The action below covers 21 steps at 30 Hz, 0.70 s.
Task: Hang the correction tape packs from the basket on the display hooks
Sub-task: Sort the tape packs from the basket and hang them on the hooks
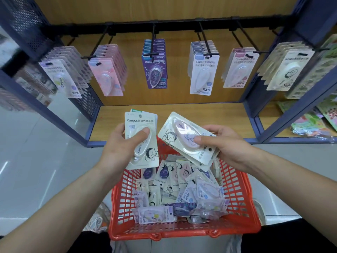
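- The red basket (184,232) sits near, between the two forearms. Its far rim is hidden under the hands and lies close to the near edge of the wooden shelf board (191,114).
- Blue frame posts (45,106) close the bay on the left and right, with grey floor (32,157) open to the left of the basket.
- A black bar (173,27) runs across the far top, and the display hooks (205,40) reach from it toward the near side. Each one carries hanging packs (202,73) in a row of six groups.
- Between the bottoms of those hanging packs and the shelf board there is an open band of wood panel, and the hands are below it.
- The left hand (116,143) grips a cream stack of packs (140,123) held upright. The thumb presses the front blister and the fingers are curled behind, out of sight.
- The right hand (224,143) grips a second stack (182,130), tilted with its top toward the far left. The thumb lies on the pink blister and the fingers are underneath.
- The two stacks are just beside each other above the basket's far end, not touching.
- Loose correction tape packs (182,194) lie jumbled in the basket below.
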Each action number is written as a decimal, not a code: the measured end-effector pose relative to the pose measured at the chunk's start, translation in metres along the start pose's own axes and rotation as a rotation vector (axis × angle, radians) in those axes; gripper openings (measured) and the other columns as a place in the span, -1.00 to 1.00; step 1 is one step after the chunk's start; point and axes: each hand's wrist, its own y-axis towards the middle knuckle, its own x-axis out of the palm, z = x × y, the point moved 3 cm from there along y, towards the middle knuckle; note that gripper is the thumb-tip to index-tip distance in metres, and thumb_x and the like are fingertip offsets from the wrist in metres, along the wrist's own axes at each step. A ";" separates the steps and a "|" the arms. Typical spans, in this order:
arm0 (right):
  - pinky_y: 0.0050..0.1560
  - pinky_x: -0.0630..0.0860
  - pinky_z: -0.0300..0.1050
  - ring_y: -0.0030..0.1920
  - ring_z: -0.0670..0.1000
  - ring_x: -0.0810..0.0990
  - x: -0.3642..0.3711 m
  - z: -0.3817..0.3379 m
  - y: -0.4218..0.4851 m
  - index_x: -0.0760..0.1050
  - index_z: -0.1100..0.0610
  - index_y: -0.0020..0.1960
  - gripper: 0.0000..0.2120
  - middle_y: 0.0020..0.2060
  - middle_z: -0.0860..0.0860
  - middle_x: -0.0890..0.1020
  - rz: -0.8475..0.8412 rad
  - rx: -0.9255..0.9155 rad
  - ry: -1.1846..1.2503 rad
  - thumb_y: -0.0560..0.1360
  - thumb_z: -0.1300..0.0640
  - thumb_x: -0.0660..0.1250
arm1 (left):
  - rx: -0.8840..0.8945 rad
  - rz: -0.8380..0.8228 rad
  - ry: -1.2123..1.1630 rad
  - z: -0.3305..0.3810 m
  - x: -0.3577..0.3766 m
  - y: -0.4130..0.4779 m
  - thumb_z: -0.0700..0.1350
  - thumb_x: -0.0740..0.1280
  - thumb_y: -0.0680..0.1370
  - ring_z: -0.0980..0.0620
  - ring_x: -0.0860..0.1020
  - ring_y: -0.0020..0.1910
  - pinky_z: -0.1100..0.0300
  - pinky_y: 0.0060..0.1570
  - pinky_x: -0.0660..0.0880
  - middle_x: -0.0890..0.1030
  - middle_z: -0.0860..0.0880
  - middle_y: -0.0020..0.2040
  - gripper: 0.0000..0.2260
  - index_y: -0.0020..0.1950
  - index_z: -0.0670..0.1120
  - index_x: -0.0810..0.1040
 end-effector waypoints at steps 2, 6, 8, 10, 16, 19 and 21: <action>0.12 0.60 0.17 -0.03 0.23 0.69 -0.001 -0.002 -0.002 0.64 0.18 0.17 -0.48 0.03 0.23 0.73 -0.044 0.002 -0.042 0.22 0.18 0.59 | 0.041 0.008 0.031 0.007 -0.006 0.001 -0.07 0.49 0.54 -0.03 0.74 -0.10 0.00 -0.16 0.68 0.75 0.06 -0.05 -0.71 0.24 0.00 0.59; 0.02 0.67 0.07 -0.05 0.14 0.72 0.002 -0.009 -0.010 0.66 0.12 0.15 -0.52 0.05 0.14 0.74 -0.205 0.015 -0.243 0.23 0.20 0.60 | 0.103 -0.059 0.153 0.017 -0.013 0.002 -0.09 0.51 0.51 0.07 0.73 -0.15 0.22 -0.29 0.63 0.75 0.08 -0.06 -0.68 0.25 0.01 0.60; -0.12 0.68 -0.07 -0.08 0.07 0.73 0.007 -0.013 -0.015 0.66 0.12 0.16 -0.58 0.03 0.10 0.74 -0.297 0.016 -0.346 0.32 0.29 0.59 | 0.110 -0.132 0.210 0.018 -0.011 -0.001 -0.09 0.52 0.49 0.08 0.73 -0.09 0.20 -0.20 0.64 0.75 0.09 -0.02 -0.64 0.27 0.03 0.59; -0.20 0.64 -0.19 -0.14 -0.01 0.72 0.011 -0.015 -0.020 0.65 0.13 0.16 -0.62 -0.01 0.07 0.75 -0.342 0.015 -0.407 0.38 0.34 0.57 | 0.099 -0.229 0.253 0.017 -0.004 -0.006 -0.06 0.53 0.47 0.06 0.73 -0.02 0.10 -0.08 0.65 0.75 0.07 0.04 -0.59 0.29 0.03 0.58; -0.01 0.69 0.06 -0.05 0.14 0.72 0.009 -0.011 -0.015 0.60 0.07 0.17 -0.41 0.04 0.13 0.73 -0.214 -0.050 -0.396 0.18 0.20 0.69 | 0.087 -0.342 0.339 0.011 0.009 -0.016 -0.09 0.57 0.43 0.05 0.73 -0.05 0.08 -0.06 0.65 0.75 0.07 0.00 -0.60 0.24 0.07 0.59; 0.01 0.68 0.20 -0.01 0.17 0.73 0.003 -0.012 -0.013 0.56 -0.01 0.19 -0.31 0.07 0.07 0.70 -0.085 -0.135 -0.351 0.10 0.11 0.70 | 0.054 -0.357 0.295 0.005 0.012 -0.020 -0.13 0.57 0.44 0.02 0.73 -0.05 0.09 -0.07 0.65 0.75 0.06 0.00 -0.60 0.24 0.04 0.59; -0.11 0.69 0.21 -0.09 0.16 0.73 0.003 -0.012 -0.013 0.54 -0.03 0.21 -0.31 0.05 0.09 0.68 -0.028 -0.171 -0.287 0.14 0.17 0.71 | 0.032 -0.335 0.254 0.001 0.016 -0.022 -0.14 0.56 0.46 0.00 0.74 -0.04 0.05 -0.02 0.64 0.75 0.06 0.01 -0.62 0.24 0.03 0.59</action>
